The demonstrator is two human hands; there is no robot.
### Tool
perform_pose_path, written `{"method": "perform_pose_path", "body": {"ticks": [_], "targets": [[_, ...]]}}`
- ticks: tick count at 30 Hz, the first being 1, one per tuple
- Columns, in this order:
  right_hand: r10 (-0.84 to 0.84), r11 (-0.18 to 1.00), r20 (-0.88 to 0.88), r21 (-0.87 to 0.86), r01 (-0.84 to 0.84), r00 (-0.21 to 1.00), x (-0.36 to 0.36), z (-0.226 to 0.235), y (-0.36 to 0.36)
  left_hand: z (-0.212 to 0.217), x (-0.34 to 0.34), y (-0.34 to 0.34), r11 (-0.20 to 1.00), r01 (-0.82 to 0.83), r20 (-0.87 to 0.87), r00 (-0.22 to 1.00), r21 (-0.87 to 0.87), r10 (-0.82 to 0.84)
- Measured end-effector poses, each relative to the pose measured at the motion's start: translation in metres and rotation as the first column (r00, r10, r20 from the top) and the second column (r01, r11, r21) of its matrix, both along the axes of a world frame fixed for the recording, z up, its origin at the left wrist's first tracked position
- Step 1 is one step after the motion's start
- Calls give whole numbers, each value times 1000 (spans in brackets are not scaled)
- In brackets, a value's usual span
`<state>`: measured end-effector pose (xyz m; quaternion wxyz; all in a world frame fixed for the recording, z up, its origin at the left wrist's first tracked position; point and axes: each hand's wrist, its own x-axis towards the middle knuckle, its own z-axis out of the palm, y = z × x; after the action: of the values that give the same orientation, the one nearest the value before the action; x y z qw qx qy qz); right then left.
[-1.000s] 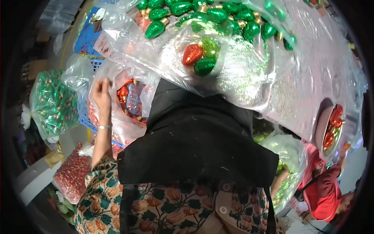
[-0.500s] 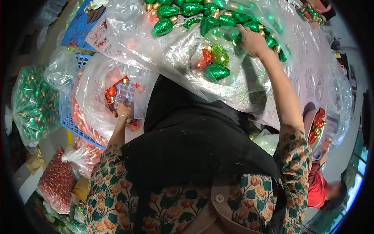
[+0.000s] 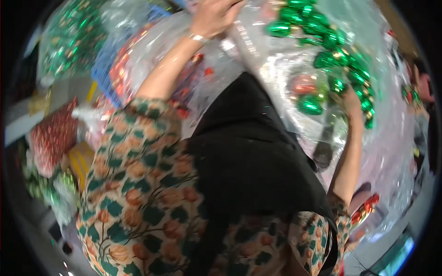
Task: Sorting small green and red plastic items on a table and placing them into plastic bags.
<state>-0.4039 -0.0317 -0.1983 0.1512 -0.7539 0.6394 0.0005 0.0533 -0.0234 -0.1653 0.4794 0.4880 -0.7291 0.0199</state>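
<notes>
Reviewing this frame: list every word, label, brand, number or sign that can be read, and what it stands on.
No text can be read anywhere in the frame.
Green bulb ornaments by the right hand: no legible marking.
Clear bag of green pieces: none legible.
Brown box with yellow stripes: too blurred to tell if anything is printed.

Your left hand [image 3: 214, 17] reaches far forward, fingers [image 3: 233, 10] bent; your right hand [image 3: 352, 103], blurred, reaches less far.

Bulbs [image 3: 326, 60] on sheeting [image 3: 386, 138] at right, basket [image 3: 105, 76] at left (bag [image 3: 73, 41] just beside it)
</notes>
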Motion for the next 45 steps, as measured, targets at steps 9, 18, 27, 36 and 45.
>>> {"method": "perform_pose_path", "body": {"ticks": [9,18,27,36,45], "targets": [[-179,983,49,-30,181,983,7,-3,20,-216,116,164,254,-640,522,751,725,405],[-95,920,-34,-385,75,995,-17,-20,55,-280,150,118,326,-584,494,808,744,321],[8,1000,-347,3,-7,938,-61,-42,46,-324,208,111,317,-595,519,802,739,295],[-198,978,794,202,58,575,20,160,118,-55,50,117,743,328,-704,661,583,260],[514,857,108,-35,-514,851,55,177,113,120,-153,48,741,527,-112,838,417,-534]]}}
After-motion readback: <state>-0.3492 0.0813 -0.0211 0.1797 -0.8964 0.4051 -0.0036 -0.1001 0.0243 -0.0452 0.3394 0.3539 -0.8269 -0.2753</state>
